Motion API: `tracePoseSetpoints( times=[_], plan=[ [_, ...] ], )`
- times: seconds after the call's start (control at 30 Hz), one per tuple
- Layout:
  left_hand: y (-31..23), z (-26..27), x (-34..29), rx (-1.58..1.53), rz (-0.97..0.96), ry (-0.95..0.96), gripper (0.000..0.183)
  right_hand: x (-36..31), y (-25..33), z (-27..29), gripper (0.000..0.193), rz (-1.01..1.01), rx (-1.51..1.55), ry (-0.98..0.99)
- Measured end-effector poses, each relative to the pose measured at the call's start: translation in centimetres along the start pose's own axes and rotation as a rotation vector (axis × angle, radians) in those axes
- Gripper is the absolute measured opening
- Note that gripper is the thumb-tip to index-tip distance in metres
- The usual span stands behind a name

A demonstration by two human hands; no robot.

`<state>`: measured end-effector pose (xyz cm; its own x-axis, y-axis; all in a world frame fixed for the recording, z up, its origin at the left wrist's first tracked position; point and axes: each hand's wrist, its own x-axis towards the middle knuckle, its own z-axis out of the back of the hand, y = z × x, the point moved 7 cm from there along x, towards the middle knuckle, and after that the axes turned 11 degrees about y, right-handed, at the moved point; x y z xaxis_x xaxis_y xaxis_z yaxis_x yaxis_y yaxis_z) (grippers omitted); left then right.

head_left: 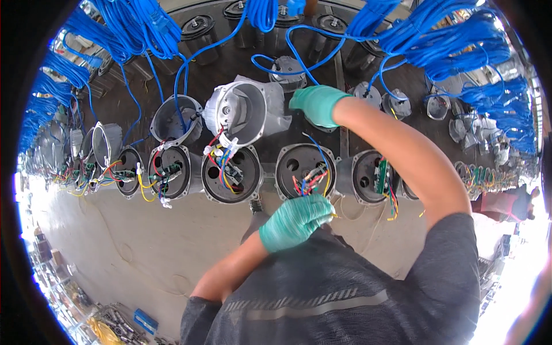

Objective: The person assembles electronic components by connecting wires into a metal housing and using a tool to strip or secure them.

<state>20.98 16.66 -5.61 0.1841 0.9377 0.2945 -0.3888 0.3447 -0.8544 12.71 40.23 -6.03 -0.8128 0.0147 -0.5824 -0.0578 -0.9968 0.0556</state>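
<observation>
My left hand (294,223), in a green glove, is closed just below a round grey metal housing (280,158). Its fingertips pinch wires (326,183) that hang from the housing's open face, and a yellow end sticks out beside them. Inside that housing sit dark round holes and a bundle of coloured wires. My right hand (319,106), gloved too, reaches across the bench, over a grey round part mostly covered by the palm. Its fingers bend downward and what they touch is hidden. Left of it stands an open grey casing (253,112) wrapped in clear plastic.
Similar housings with green circuit boards (380,175) line the bench's near edge. Coiled blue cables (138,29) hang along the far side, some running down to casings (175,118). Dark cylinders (198,43) stand at the back. Another person's red clothing (497,205) shows at right.
</observation>
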Motion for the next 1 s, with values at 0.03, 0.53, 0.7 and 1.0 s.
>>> tracePoseSetpoints(
  times=[0.03, 0.53, 0.7, 1.0],
  plan=[
    [0.2, -0.4, 0.1, -0.019, 0.022, 0.011, 0.031, 4.6, -2.1, -3.2, 0.033, 0.029, -0.095, 0.018],
    [0.5, -0.8, -0.6, -0.016, -0.057, 0.023, 0.034, 13.0, -0.2, -6.2, 0.028, 0.177, 0.053, -0.022],
    [0.6, -1.1, -0.7, 0.028, -0.092, 0.018, 0.035, 10.4, -0.3, -3.1, 0.03, 0.186, 0.037, 0.119],
    [-0.2, 0.4, 0.6, -0.095, -0.06, 0.007, 0.014, 5.6, -5.2, -2.5, 0.027, 0.099, -0.164, 0.251]
  ],
)
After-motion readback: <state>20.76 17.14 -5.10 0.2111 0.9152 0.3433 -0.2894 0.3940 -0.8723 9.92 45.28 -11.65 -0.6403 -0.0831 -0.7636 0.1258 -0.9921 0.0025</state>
